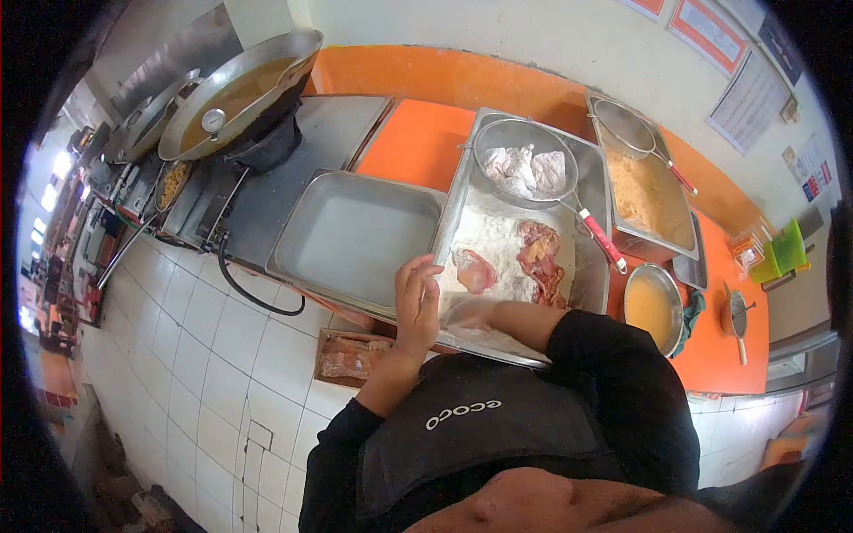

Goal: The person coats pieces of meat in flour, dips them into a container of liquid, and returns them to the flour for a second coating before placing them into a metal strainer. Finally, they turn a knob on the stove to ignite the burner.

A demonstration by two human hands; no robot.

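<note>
The wok point(289, 46) stood far left, beyond the shallow tray point(364, 226) on the near edge of the counter point(711, 351). The left hand point(416, 298), half curled, was at the left edge of the flour tray point(456, 191); no article showed in it, and contact with the rim could not be told. The right hand point(469, 314) was blurred, low at that tray's near left corner; its opening and any hold could not be told. Just beyond lay the pale meat piece point(476, 272), long axis slanting from far left to near right. The sieve point(496, 138) of floured pieces point(548, 171) occupied the tray's far end, handle crossing the right edge. The red meat piece point(539, 258) ran lengthwise right of centre, pointing toward the near edge. The step in hand was judged to be flouring; the next move called for even cover on bare surfaces. The bowl point(656, 274) stood beside the right edge
</note>
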